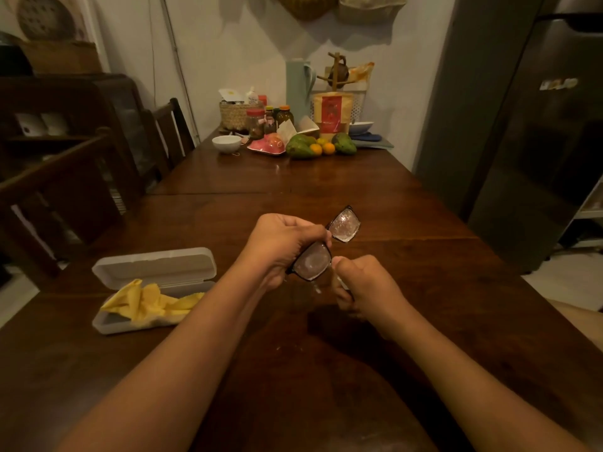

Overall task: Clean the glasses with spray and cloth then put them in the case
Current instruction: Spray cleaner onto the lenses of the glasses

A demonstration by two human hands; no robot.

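My left hand (280, 246) grips the dark-framed glasses (344, 225) near the bridge, above the middle of the wooden table (375, 197). Both lenses look wet and speckled with droplets. My right hand (362, 288) is curled round a small spray bottle (339, 282), mostly hidden in the fist, with its top close to the nearer lens. At the left lies the open grey glasses case (156, 265), lid tipped back. A crumpled yellow cloth (150, 303) lies in its lower half.
The far end of the table holds a white bowl (226, 143), jars, a woven basket (235, 114), fruit (303, 146) and a pale green jug (300, 86). Dark wooden chairs (169, 132) stand along the left side. A grey fridge (538, 125) rises at the right.
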